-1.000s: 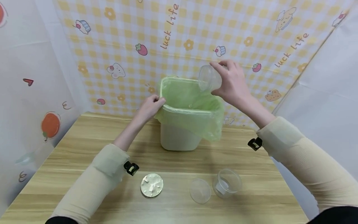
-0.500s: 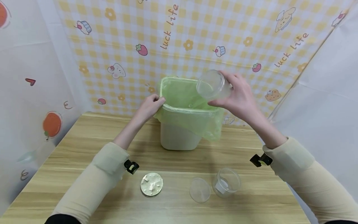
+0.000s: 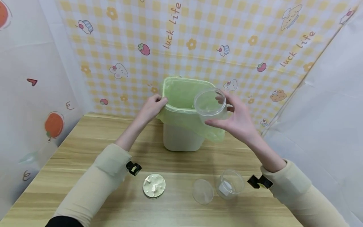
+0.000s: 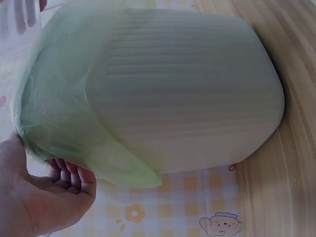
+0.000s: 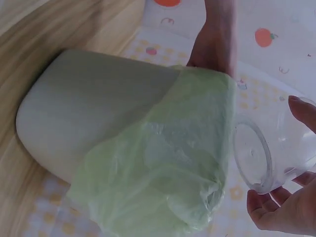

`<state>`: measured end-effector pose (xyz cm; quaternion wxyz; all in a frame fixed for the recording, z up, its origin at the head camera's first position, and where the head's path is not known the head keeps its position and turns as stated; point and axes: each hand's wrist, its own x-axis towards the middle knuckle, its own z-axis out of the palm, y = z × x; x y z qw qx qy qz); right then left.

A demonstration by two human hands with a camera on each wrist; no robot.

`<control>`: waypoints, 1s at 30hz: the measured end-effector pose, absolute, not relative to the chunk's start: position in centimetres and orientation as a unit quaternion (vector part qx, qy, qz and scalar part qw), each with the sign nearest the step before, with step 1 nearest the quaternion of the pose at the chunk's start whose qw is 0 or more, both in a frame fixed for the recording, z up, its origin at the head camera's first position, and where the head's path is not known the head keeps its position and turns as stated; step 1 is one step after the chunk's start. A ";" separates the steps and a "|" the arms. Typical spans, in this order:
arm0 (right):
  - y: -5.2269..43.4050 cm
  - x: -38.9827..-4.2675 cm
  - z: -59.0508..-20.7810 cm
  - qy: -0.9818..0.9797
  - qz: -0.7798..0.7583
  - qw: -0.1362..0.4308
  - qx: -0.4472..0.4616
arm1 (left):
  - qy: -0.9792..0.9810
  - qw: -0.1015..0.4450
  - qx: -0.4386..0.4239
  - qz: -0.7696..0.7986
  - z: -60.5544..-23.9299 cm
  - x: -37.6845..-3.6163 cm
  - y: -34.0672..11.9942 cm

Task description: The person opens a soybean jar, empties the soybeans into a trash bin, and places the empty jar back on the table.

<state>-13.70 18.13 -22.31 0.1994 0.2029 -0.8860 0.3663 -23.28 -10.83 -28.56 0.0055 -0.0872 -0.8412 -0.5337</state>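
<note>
Fingers of the right hand (image 3: 241,121) curled round a clear cup (image 3: 210,105), tipped mouth-outward just in front of the bin (image 3: 181,138). Left hand (image 3: 153,106) pinched the green liner (image 3: 181,94) at the bin's rim. Slick plastic could have slipped from that light hold and struck the lid (image 3: 202,191) below.

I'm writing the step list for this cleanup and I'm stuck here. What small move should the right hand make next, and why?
Probably lower the clear cup to the wooden table, near the lid. The right hand holds it in front of the lined bin with the mouth facing the camera, and it looks empty. The left hand grips the bin's rim.
</note>
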 end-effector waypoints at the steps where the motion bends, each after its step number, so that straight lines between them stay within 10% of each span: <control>1: 18.1 -13.5 -22.6 -0.882 0.371 0.202 0.207 | -0.841 0.005 -0.086 -0.534 -28.6 -23.3 -10.8; 30: 15.6 -10.8 -30.8 -0.859 0.451 0.091 0.226 | -0.838 0.010 -0.069 -0.541 -28.7 -23.4 -10.6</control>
